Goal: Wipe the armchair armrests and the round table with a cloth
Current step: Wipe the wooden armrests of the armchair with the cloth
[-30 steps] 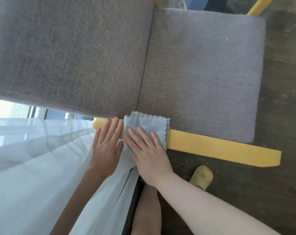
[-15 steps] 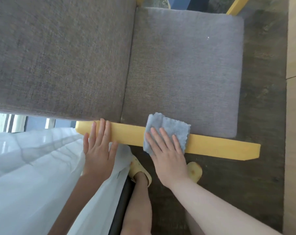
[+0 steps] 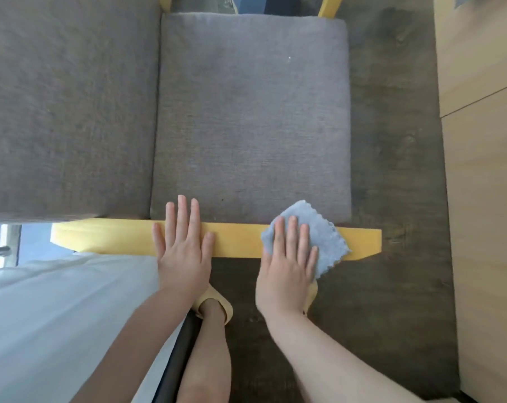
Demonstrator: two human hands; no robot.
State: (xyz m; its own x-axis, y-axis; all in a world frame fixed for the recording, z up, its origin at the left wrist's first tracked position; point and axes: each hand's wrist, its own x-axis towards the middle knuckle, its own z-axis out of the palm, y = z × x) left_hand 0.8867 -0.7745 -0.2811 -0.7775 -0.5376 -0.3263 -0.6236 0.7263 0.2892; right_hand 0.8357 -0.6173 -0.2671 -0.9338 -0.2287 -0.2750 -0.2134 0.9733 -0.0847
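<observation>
The right hand [image 3: 287, 257] lies flat on the cloth [image 3: 325, 239], fingers straight and slightly spread, pressing it onto the yellow armrest [image 3: 237, 239]. The cloth is a small blue-grey square with a scalloped edge. It covers the armrest near its outer end, and its corners stick out beyond the fingertips and to the right of the hand. One corner overlaps the edge of the seat cushion [image 3: 252, 117]; the opposite corner hangs past the near edge of the armrest.

The left hand [image 3: 183, 248] rests palm down on the bare armrest, well to the left of the right hand. Its fingers are straight and spread, and it holds nothing. The fingertips reach past the far edge of the armrest onto the seat cushion.

The back cushion [image 3: 69, 106] stands beyond and to the left of the left hand. A white curtain [image 3: 57, 321] hangs below the left forearm. Dark wood floor [image 3: 391, 286] lies under and to the right of the right hand. A foot in a yellow slipper [image 3: 227, 308] stands on the floor between the two wrists.
</observation>
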